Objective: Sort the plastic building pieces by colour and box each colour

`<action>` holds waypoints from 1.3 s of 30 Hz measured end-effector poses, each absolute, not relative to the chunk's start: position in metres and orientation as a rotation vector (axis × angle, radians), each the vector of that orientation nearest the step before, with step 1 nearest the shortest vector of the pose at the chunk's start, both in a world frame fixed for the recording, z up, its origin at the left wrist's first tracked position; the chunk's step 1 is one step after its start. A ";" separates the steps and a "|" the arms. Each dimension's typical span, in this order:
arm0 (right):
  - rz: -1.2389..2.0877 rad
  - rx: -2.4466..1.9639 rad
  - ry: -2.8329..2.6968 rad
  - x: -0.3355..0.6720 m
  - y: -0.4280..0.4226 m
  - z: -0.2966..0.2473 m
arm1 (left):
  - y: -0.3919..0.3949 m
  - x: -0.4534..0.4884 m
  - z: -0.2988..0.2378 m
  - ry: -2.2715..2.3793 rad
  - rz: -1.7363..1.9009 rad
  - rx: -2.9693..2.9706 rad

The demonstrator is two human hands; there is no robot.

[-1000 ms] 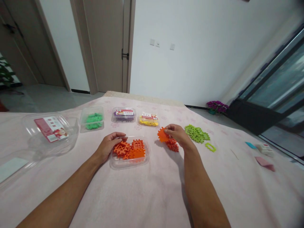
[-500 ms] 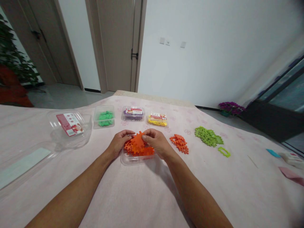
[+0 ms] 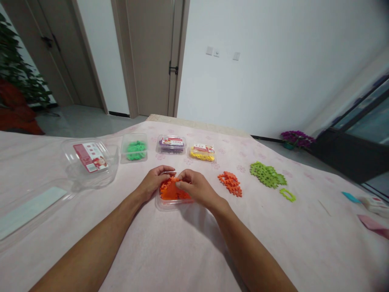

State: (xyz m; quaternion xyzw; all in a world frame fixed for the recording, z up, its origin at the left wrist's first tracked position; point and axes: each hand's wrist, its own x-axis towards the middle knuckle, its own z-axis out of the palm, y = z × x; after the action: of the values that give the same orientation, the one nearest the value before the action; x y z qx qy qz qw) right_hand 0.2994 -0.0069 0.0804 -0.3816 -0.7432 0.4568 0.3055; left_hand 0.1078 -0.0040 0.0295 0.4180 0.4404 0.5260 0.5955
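Observation:
In front of me a small clear plastic box (image 3: 170, 206) holds orange interlocking foam-like pieces (image 3: 168, 192) with notched edges. My left hand (image 3: 153, 181) curls round the box's far left rim, its thumb beside the pieces. Between the thumb and bent fingers of my right hand (image 3: 196, 187), a flat orange piece (image 3: 175, 190) is pinched, tilted down among the others in the box. The right hand covers the box's right end. To the right of that hand, a loose pile of orange pieces (image 3: 231, 183) lies on the cloth.
Behind the box stand clear boxes with green pieces (image 3: 136, 150), purple pieces (image 3: 172, 149) and yellow pieces (image 3: 202, 155). A larger clear container (image 3: 91, 158) is at left. Lime-green pieces (image 3: 267, 174) and a lime ring-shaped piece (image 3: 287, 195) lie at right on the pink tablecloth (image 3: 170, 251).
My right hand has moved slightly left and lowered the orange piece from above the rim into the box. My left hand stays at the box's left side.

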 end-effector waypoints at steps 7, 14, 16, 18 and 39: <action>1.212 -1.056 -1.832 0.309 0.002 0.089 | -0.003 0.107 0.029 1.017 1.190 0.983; 0.922 -1.227 -1.876 0.324 0.024 0.078 | -0.002 0.107 0.027 1.042 1.191 0.984; 0.703 -1.276 -2.026 0.325 0.024 0.077 | -0.002 0.107 0.027 1.052 1.190 0.991; 0.541 -1.296 -2.137 0.325 0.021 0.077 | -0.002 0.108 0.028 1.058 1.187 0.995; 0.556 -1.302 -2.393 0.336 0.024 0.086 | -0.003 0.109 0.029 1.064 1.181 0.980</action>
State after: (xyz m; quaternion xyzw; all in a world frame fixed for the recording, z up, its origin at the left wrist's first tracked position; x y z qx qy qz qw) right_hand 0.3360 0.0240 0.0860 -0.4605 -0.8468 0.1966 0.1796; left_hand 0.1085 -0.0035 0.0292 0.4217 0.4578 0.5085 0.5949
